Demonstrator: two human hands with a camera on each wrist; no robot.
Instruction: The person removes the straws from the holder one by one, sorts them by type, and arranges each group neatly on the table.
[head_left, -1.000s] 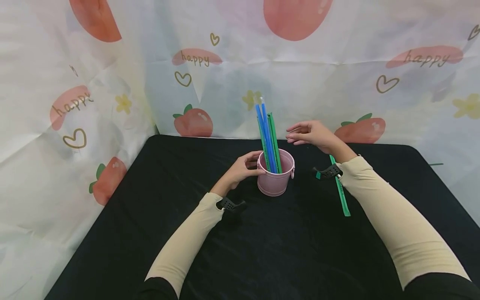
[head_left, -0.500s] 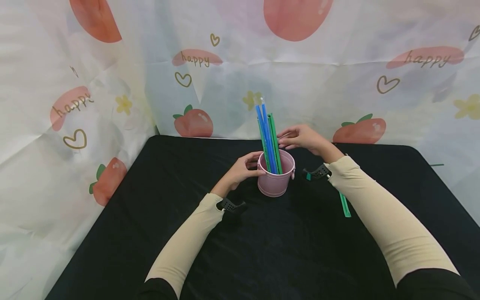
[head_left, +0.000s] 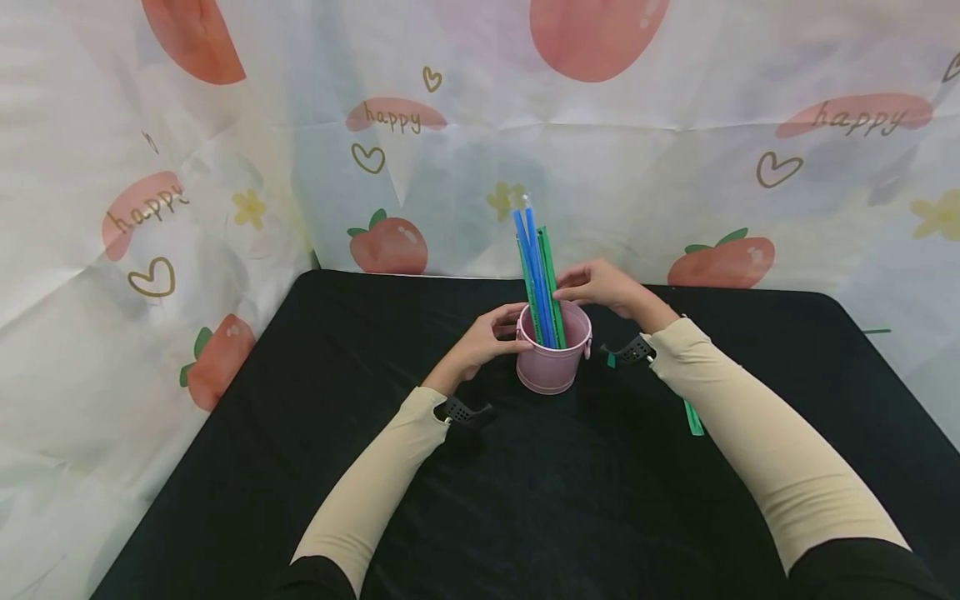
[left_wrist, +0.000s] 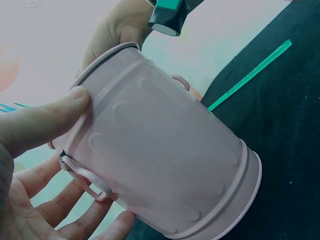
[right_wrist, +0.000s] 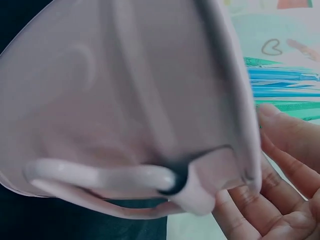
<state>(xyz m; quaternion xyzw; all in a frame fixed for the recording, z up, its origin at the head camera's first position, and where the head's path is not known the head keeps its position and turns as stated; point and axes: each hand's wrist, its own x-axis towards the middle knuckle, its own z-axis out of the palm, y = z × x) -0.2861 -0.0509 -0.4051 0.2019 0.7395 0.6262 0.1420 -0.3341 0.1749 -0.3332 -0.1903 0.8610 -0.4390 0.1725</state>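
Note:
A small pink bucket point(head_left: 546, 371) with side handles stands upright on the black-covered table. My left hand point(head_left: 478, 342) holds it by the left side, thumb on the near wall below the rim and fingers round the back. Long slim blue sticks point(head_left: 534, 275) and green sticks point(head_left: 549, 260) rise from the bucket, leaning slightly left; in the right wrist view they look film-wrapped. My right hand point(head_left: 600, 286) is at the bucket's far right rim. Its thumb tip is at the green sticks, and its loosely bent fingers point(right_wrist: 272, 187) lie behind the rim, partly hidden.
Another green stick point(head_left: 693, 419) lies on the table to the right, mostly hidden under my right forearm. A printed curtain point(head_left: 465, 167) with fruit and hearts hangs behind the table's far edge and along its left side.
My right hand has come left and slightly down, from beside the sticks to the bucket's rim, its forearm covering more of the loose green stick. The left hand and bucket stay put.

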